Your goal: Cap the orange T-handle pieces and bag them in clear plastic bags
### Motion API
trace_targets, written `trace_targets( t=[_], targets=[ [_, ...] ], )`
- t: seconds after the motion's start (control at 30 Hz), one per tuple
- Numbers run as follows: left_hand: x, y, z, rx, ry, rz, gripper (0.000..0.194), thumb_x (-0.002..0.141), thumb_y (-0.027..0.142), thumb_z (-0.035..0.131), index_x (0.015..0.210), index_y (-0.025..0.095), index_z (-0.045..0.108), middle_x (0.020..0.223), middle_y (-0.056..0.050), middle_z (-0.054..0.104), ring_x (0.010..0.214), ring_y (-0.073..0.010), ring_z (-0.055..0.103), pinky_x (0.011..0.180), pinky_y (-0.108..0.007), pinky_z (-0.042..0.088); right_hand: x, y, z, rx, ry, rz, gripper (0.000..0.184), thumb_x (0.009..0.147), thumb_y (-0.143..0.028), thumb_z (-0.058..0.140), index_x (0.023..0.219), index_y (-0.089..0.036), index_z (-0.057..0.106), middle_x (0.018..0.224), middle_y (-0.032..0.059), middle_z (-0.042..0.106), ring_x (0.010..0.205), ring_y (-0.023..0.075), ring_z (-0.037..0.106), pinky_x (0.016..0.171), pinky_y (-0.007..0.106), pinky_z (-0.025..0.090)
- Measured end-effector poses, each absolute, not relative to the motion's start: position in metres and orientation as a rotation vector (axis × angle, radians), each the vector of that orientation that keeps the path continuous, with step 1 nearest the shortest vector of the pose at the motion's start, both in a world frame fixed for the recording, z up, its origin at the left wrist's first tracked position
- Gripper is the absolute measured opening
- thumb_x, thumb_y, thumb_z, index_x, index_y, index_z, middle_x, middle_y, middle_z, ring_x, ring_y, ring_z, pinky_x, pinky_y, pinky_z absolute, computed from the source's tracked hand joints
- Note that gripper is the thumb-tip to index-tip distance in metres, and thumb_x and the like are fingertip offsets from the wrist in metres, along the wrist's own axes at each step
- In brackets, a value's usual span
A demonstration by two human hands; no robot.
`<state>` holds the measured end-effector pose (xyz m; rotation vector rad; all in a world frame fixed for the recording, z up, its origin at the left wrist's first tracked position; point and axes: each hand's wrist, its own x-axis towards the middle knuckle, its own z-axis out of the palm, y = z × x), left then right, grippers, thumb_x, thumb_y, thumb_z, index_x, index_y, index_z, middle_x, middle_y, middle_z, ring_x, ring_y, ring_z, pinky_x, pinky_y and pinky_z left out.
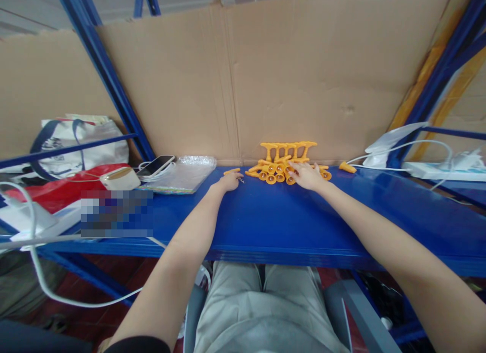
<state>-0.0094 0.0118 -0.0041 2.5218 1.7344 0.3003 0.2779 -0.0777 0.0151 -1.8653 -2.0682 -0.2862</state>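
My left hand (229, 181) is closed around a corkscrew with a yellow handle (232, 171). Its metal spiral (242, 180) sticks out to the right, just above the blue shelf top. At the right side of a pile of yellow bell-shaped pieces (271, 179), my right hand (306, 175) has its fingers closed at one of them, partly hiding the pile. The round open ends of several pieces face me. Behind the pile, yellow T-shaped handles (288, 145) stand upright in a row against the cardboard.
A single yellow piece (347, 166) lies farther right beside a white cable. Left of my left hand are a plastic-wrapped stack (186, 174), a phone (155, 165), a red bag (64, 186) and a white tote (87, 143). A cardboard wall (170, 89) closes off the back.
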Motion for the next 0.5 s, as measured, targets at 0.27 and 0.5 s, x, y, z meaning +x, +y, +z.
trace_targets(
  t=[0.27,0.5],
  targets=[
    [-0.01,0.013,-0.006,2.561,1.733,0.313,0.051,0.088,0.014,0.037,0.132,0.022,0.062,0.15,-0.003,0.049,0.14,-0.0162,0.042,0.116,-0.029,0.033,0.293,-0.071,0.026,-1.796,-1.946,-0.358,0.047,0.098,-0.037,0.035,0.137,-0.024,0.056,0.142,0.0118,0.056,0.131,0.0338,0.048,0.106,0.067,0.029],
    [-0.012,0.022,-0.011,2.616,1.677,0.283,0.049,0.09,0.018,0.038,0.133,0.021,0.06,0.146,-0.005,0.053,0.137,-0.0179,0.046,0.115,-0.031,0.036,0.376,-0.074,0.031,-2.065,-1.369,-0.337,0.047,0.091,-0.022,0.044,0.135,-0.015,0.058,0.135,0.0204,0.058,0.125,0.0367,0.053,0.098,0.06,0.043]
  ],
)
